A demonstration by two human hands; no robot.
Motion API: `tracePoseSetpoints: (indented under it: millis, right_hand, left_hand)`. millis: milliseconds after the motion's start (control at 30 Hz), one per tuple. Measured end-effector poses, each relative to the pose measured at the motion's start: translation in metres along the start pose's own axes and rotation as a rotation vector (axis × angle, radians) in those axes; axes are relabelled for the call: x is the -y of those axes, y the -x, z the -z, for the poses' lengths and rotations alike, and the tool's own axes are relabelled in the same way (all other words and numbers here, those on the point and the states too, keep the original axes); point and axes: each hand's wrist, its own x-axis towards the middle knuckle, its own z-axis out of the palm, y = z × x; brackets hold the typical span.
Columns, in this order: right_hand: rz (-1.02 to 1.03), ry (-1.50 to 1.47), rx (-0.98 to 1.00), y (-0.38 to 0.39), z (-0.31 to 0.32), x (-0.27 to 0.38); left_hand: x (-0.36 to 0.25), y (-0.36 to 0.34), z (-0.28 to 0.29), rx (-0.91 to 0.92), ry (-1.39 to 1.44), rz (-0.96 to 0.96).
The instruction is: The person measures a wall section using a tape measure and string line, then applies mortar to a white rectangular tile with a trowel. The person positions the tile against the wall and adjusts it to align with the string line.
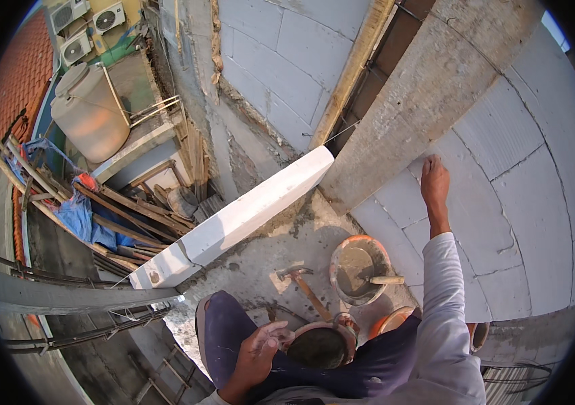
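left hand [257,354], fingers half curled, loosely open, nothing seen in them, just beside a bucket of dark mix [315,327] between the knees. right hand [436,179] reaches out at the grey block wall [503,202], fingers bunched, seen from the back; can't tell from here if they grip or touch anything. ahead: one orange-rimmed bucket [368,239] of mix, one wooden handle [387,279] across its rim, one hammer [309,295] lying beside it, two pale blocks [260,210] end to end.

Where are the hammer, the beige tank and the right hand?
Hammer [313,297]: head view, on its wooden handle.
Beige tank [92,120]: head view, on its curved side.
Right hand [434,179]: head view, on its middle.
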Motion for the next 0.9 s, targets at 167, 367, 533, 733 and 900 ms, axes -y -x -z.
tracePoseSetpoints:
  millis: [167, 367, 533, 733, 900]
  right_hand:
    - [0.002, 0.05, 0.041, -0.002, 0.018, -0.023]
    - [0.001, -0.03, 0.096, -0.011, 0.016, -0.012]
    - [0.004, -0.085, 0.126, -0.007, 0.018, -0.012]
    - [0.03, -0.089, 0.126, -0.004, 0.022, -0.02]
    - [-0.007, -0.142, 0.093, -0.002, 0.023, -0.017]
  left_hand:
    - [-0.069, -0.204, -0.078, 0.382, -0.608, -0.514]
    - [-0.086, -0.414, -0.125, -0.201, -1.189, -1.09]
    - [-0.075, -0.529, -0.139, -0.147, -1.294, -0.564]
    - [-0.086, -0.567, -0.164, 0.046, -0.95, -0.504]
    - [-0.106, -0.579, -0.178, 0.011, -0.964, -0.484]
